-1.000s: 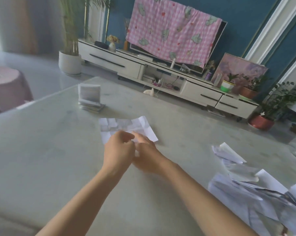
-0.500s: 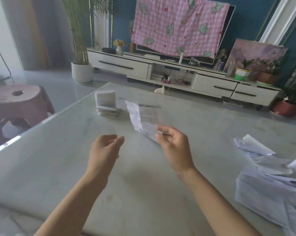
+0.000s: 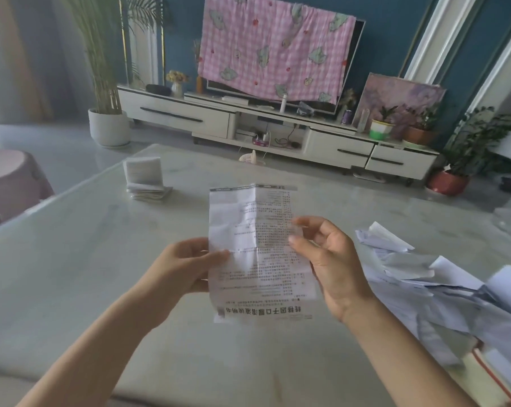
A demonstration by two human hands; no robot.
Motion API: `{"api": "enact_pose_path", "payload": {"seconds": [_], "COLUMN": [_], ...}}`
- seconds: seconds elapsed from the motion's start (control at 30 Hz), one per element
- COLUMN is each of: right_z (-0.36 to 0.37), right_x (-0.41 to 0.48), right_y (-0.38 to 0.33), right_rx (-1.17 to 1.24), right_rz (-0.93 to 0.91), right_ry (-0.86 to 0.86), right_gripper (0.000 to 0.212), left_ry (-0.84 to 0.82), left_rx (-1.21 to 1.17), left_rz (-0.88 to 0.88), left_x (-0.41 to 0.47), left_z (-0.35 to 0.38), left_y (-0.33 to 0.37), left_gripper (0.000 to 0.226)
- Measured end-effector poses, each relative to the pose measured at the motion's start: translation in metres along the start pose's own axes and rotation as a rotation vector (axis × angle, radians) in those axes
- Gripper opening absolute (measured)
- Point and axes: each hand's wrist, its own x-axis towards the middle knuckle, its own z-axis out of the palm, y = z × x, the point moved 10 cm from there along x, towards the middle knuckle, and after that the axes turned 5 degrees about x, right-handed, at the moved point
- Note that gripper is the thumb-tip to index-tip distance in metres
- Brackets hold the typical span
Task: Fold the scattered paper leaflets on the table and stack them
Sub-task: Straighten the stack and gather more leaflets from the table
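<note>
Your left grip [image 3: 186,267] now joins your right grip [image 3: 332,259]; both pinch the side edges of one unfolded leaflet [image 3: 257,236], raised above the worktop [image 3: 72,259]. Its folding can likely begin.

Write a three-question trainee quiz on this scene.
1. True or false: the left hand and right hand both pinch the creased white printed paper leaflet.
2. The small stack of folded white leaflets lies: A) at the pale marble table's far left; B) under the right hand; C) in the left hand.
3. Fill in: the loose pile of unfolded white leaflets lies on the person's ____ side.
Key: 1 true; 2 A; 3 right.
</note>
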Motion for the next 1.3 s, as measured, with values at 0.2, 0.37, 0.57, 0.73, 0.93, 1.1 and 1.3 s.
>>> {"api": "enact_pose_path", "payload": {"seconds": [0.2, 0.37, 0.57, 0.73, 0.93, 1.1, 1.3], "right_z": [-0.012, -0.022, -0.042, -0.047, -0.047, -0.057, -0.039], "right_x": [-0.030, -0.045, -0.050, -0.052, -0.056, -0.053, -0.072], "right_y": [0.041, 0.050, 0.057, 0.058, 0.051, 0.043, 0.055], "right_rx": [0.217, 0.052, -0.005, 0.124, 0.091, -0.037, -0.305], "right_rz": [0.395, 0.376, 0.378, 0.422, 0.409, 0.350, 0.359], "right_ry": [-0.180, -0.278, -0.228, -0.226, -0.299, -0.327, -0.540], "right_gripper": [0.052, 0.029, 0.019, 0.017, 0.041, 0.023, 0.019], "left_ry": [0.038, -0.013, -0.036, -0.084, -0.096, -0.238, -0.229], "left_rx": [0.075, 0.106, 0.179, 0.189, 0.206, 0.277, 0.125], "left_rz": [-0.027, -0.047, -0.076, -0.106, -0.092, -0.125, -0.177], "left_x": [-0.005, -0.009, -0.010, -0.012, -0.011, -0.013, -0.011], "left_z": [0.018, 0.033, 0.047, 0.056, 0.060, 0.078, 0.094], "left_y": [-0.006, -0.010, -0.013, -0.014, -0.004, -0.007, -0.016], "left_gripper": [0.012, 0.010, 0.014, 0.025, 0.054, 0.063, 0.033]}}
